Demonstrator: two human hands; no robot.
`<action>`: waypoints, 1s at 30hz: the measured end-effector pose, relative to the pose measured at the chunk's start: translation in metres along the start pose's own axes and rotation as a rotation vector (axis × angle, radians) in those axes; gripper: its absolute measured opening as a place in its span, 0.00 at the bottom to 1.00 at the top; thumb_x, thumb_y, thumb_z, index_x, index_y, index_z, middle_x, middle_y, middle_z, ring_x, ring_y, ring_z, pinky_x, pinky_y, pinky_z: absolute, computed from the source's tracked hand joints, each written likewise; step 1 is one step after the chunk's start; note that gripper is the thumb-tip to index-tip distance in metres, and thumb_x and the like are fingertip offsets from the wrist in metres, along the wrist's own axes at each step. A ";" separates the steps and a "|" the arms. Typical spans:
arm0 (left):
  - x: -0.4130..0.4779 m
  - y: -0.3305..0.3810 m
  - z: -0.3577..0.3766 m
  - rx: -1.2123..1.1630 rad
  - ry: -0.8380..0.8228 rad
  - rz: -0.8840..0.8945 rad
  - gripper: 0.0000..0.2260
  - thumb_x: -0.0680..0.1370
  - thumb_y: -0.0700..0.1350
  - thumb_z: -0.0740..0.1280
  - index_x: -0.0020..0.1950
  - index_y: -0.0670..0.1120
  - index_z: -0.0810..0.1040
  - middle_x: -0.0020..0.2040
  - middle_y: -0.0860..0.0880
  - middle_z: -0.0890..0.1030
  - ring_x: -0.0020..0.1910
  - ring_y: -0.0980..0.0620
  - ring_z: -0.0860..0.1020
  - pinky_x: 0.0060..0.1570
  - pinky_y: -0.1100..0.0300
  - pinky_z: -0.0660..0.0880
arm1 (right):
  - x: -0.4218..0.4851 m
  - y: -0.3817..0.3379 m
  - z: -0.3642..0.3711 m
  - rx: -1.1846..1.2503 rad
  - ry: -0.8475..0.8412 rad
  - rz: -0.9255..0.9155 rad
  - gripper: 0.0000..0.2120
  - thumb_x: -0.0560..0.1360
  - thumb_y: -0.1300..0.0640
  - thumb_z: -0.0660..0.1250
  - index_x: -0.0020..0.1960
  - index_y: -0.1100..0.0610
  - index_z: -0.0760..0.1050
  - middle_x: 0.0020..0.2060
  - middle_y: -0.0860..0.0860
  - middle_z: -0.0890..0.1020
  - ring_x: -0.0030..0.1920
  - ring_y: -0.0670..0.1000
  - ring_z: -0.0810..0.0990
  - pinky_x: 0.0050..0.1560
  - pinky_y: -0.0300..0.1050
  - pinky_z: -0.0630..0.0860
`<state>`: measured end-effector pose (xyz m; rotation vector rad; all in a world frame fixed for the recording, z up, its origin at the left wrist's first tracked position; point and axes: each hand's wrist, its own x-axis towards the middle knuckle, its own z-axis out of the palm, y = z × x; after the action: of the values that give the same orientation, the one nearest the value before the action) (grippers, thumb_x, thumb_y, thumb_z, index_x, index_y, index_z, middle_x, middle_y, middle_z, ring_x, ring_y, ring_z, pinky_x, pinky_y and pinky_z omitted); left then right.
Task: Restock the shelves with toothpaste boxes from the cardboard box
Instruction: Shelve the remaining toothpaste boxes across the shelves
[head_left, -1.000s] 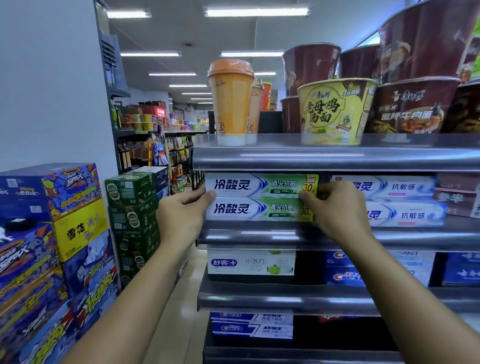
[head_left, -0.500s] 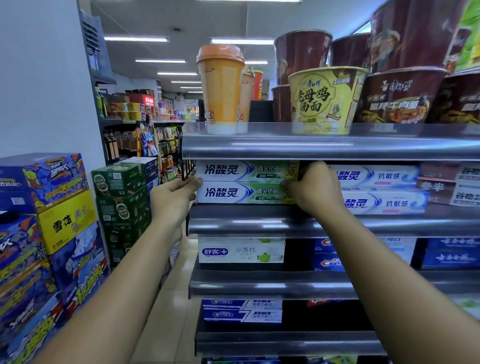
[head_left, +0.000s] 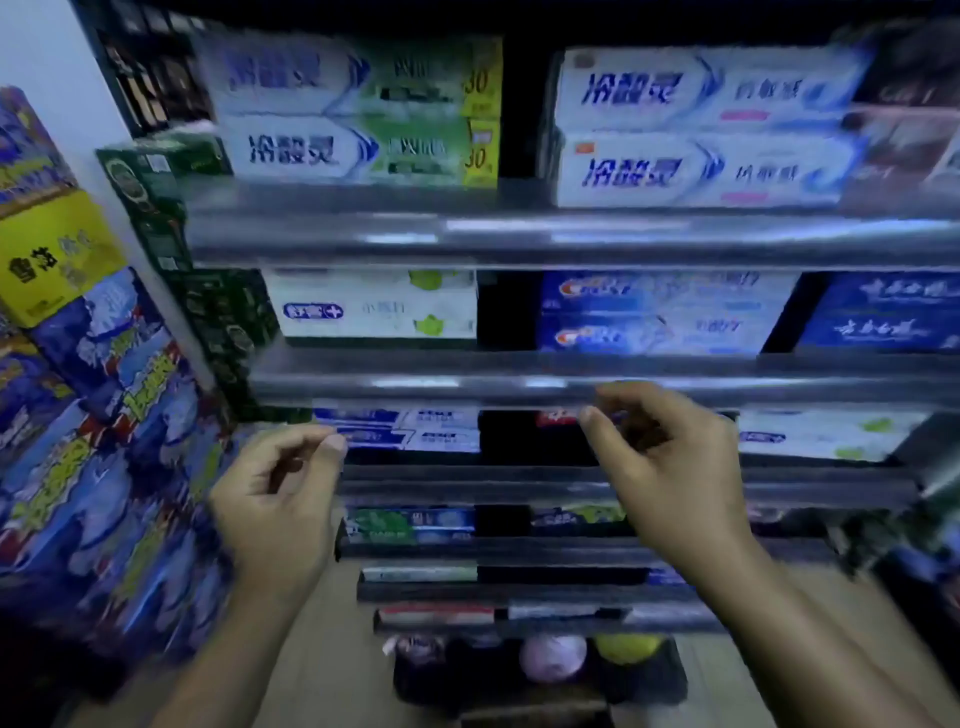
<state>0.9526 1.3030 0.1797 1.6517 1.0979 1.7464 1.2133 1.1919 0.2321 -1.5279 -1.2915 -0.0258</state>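
Whole frame motion-blurred. Print on lower toothpaste boxes (head_left: 415, 522) unreadable. Blue cartons (head_left: 78, 467) cut by left edge, dark boxes (head_left: 904, 119) by right. Pink lump (head_left: 553, 657) and yellow lump (head_left: 628, 647) at bottom: unidentifiable. Forearms (head_left: 810, 649) run off bottom edge.

On the upper shelf (head_left: 571, 244) two toothpaste boxes (head_left: 353, 109) lie stacked at the left. A second stacked pair (head_left: 701, 130) lies to their right, apart from them. On the middle shelf (head_left: 519, 387) below, more boxes (head_left: 374, 309) sit at the left, with a stack (head_left: 660, 317) to their right and another stack (head_left: 883, 317) beyond it. Further shelves follow beneath. Stacked cartons (head_left: 104, 415) stand left of the shelving. The left hand (head_left: 280, 499) and right hand (head_left: 670, 467) hang side by side before the lower shelves.
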 end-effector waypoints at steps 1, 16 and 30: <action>-0.027 -0.010 0.009 0.036 -0.050 -0.067 0.05 0.77 0.37 0.74 0.46 0.46 0.83 0.41 0.46 0.83 0.40 0.53 0.81 0.43 0.59 0.79 | -0.017 0.026 -0.005 -0.003 -0.061 0.057 0.08 0.76 0.49 0.72 0.53 0.51 0.84 0.39 0.37 0.82 0.41 0.40 0.82 0.41 0.45 0.79; -0.473 -0.207 0.102 0.473 -0.782 -1.147 0.12 0.73 0.40 0.78 0.44 0.58 0.84 0.36 0.56 0.84 0.41 0.56 0.83 0.49 0.53 0.79 | -0.381 0.374 0.000 -0.174 -0.810 1.025 0.09 0.74 0.63 0.70 0.36 0.58 0.82 0.37 0.55 0.85 0.40 0.59 0.83 0.41 0.46 0.77; -0.716 -0.535 0.159 0.931 -1.267 -1.064 0.24 0.71 0.61 0.69 0.62 0.49 0.80 0.56 0.50 0.82 0.56 0.43 0.81 0.47 0.56 0.74 | -0.618 0.547 0.156 -0.321 -1.208 0.806 0.12 0.78 0.59 0.62 0.59 0.56 0.78 0.48 0.59 0.84 0.49 0.64 0.82 0.47 0.56 0.82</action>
<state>1.1189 1.0580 -0.6789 1.5476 1.5889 -0.5754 1.2593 0.9728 -0.5769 -2.3655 -1.4352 1.4510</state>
